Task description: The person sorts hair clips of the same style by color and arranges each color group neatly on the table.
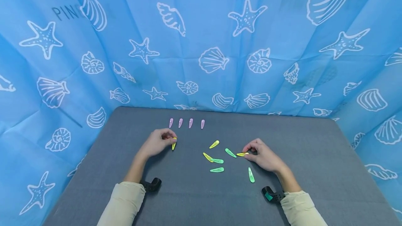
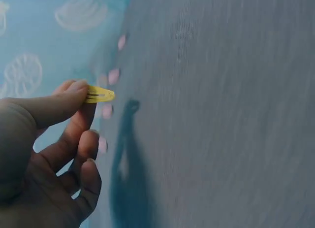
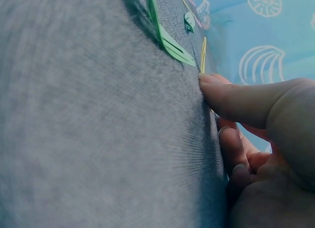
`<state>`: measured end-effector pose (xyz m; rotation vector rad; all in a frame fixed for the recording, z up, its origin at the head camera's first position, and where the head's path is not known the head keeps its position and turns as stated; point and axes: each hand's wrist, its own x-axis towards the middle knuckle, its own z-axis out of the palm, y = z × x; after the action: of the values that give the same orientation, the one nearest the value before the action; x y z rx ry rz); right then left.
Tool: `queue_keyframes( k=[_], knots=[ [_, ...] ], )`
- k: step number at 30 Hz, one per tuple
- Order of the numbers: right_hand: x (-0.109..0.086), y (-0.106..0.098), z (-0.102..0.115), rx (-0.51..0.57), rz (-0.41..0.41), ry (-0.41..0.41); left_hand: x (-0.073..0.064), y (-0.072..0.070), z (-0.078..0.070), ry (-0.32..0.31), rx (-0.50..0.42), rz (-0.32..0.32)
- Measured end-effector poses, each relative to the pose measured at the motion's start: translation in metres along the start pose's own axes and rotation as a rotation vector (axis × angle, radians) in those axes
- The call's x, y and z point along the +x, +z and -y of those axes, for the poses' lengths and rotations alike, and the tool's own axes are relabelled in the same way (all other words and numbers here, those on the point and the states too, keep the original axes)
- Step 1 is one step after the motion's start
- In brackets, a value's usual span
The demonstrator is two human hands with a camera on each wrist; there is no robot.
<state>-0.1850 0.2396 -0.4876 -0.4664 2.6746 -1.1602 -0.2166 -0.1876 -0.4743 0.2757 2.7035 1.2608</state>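
Note:
Between thumb and finger, my left hand (image 1: 159, 143) pinches a yellow hair clip (image 1: 174, 144) just below the left end of a row of pink hair clips (image 1: 180, 123). In the left wrist view that yellow clip (image 2: 100, 94) points away from the fingertips, raised off the cloth. My right hand (image 1: 263, 154) pinches another yellow hair clip (image 1: 242, 154) by one end, low at the table. Left of it lies a green hair clip (image 1: 230, 152); a second green hair clip (image 1: 251, 175) is below. The right wrist view shows the clip's yellow edge (image 3: 203, 54) beyond the thumb.
Mid-table lie a yellow clip (image 1: 214, 144), another yellow clip (image 1: 207, 157) touching a green clip (image 1: 217, 161), and a separate green clip (image 1: 217, 170). A blue shell-print curtain (image 1: 213, 79) hangs behind the grey table (image 1: 201, 201).

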Motion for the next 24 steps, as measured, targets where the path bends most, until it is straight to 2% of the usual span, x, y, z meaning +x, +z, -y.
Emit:
queue_keyframes(
  k=[4, 8, 16, 19, 24],
  knots=[
    [0.0, 0.001, 0.0, -0.013, 0.013, 0.008, 0.005, -0.013, 0.021, -0.025, 0.028, -0.012],
    [0.0, 0.002, 0.0, -0.023, 0.013, 0.027, 0.01, -0.02, 0.034, -0.04, 0.046, -0.023],
    [0.001, 0.002, 0.005, -0.06, -0.04, 0.065, 0.016, -0.019, 0.042, -0.052, 0.065, -0.018],
    [0.001, 0.0, 0.006, -0.081, -0.043, 0.072, 0.018, -0.021, 0.045, -0.055, 0.062, 0.004],
    [0.002, -0.001, 0.005, -0.097, -0.032, 0.05, 0.019, -0.029, 0.05, -0.058, 0.044, 0.092]
  ],
)
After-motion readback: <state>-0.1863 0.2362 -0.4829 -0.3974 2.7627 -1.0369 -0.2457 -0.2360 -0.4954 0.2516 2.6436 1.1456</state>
